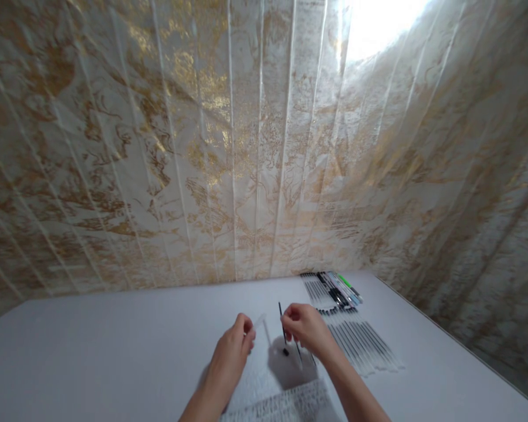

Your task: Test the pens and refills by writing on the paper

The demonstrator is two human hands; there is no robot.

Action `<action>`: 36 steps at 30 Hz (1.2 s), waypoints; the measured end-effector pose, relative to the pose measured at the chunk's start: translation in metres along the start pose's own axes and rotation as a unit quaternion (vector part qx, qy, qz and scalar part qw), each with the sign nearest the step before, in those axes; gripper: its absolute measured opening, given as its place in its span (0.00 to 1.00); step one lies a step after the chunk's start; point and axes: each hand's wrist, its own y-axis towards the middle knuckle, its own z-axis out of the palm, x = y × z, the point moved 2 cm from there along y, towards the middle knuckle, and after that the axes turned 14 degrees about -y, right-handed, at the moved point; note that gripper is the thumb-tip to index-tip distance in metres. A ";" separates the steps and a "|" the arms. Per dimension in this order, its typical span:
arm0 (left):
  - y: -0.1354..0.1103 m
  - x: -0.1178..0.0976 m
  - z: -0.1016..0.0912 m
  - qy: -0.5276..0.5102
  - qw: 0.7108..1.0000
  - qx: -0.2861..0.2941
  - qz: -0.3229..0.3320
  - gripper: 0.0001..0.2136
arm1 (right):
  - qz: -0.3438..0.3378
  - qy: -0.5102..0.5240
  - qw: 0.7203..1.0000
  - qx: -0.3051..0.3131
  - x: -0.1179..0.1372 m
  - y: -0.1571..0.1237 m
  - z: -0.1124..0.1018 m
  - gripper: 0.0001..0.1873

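Observation:
My left hand [236,346] is closed, with finger and thumb pinching a clear, thin pen barrel [259,320] that points up and right. My right hand [303,326] pinches a slim dark pen refill [283,319], held nearly upright above the white table [114,351]. Below it, a small black pen cap [286,352] lies in the shadow of my hand. Another thin dark-and-clear piece [298,351] shows under the right fingers; whether it is held or lying on the table I cannot tell.
A row of clear pens with dark refills [363,346] lies to the right of my right arm. Behind it are more pens [315,288] and markers, one of them a green marker [344,281]. Printed sheets [286,404] lie at the near edge. A gold-patterned curtain [246,146] hangs behind the table.

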 end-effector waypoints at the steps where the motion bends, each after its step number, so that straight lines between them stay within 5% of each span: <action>1: -0.003 0.001 -0.001 -0.030 0.999 -0.002 0.017 0.06 | -0.001 0.045 0.999 -0.004 -0.001 0.001 -0.003 0.09; 6: -0.010 0.004 0.005 -0.108 0.992 -0.034 0.057 0.06 | -0.021 0.213 0.975 -0.053 0.003 -0.001 -0.012 0.11; 13: -0.012 0.008 0.010 -0.148 0.985 -0.061 0.065 0.05 | -0.052 0.287 0.951 -0.097 0.015 -0.009 -0.008 0.12; 20: -0.012 0.008 0.009 -0.188 0.977 -0.079 0.066 0.06 | -0.095 0.164 0.977 -0.097 0.021 -0.012 -0.006 0.05; 23: -0.013 0.009 0.007 -0.209 0.970 -0.107 0.062 0.08 | -0.102 0.011 0.995 -0.001 0.024 -0.022 -0.003 0.05; 27: -0.018 0.009 0.007 -0.239 0.956 -0.154 0.066 0.09 | -0.088 -0.178 0.972 0.126 0.029 -0.040 0.016 0.11; 32: -0.030 0.012 0.011 -0.286 0.941 -0.158 0.082 0.08 | -0.101 -0.151 0.973 0.142 0.034 -0.041 0.031 0.09; 36: -0.037 0.019 0.012 -0.248 0.959 -0.115 0.072 0.07 | -0.112 -0.043 0.987 0.108 0.031 -0.031 0.013 0.07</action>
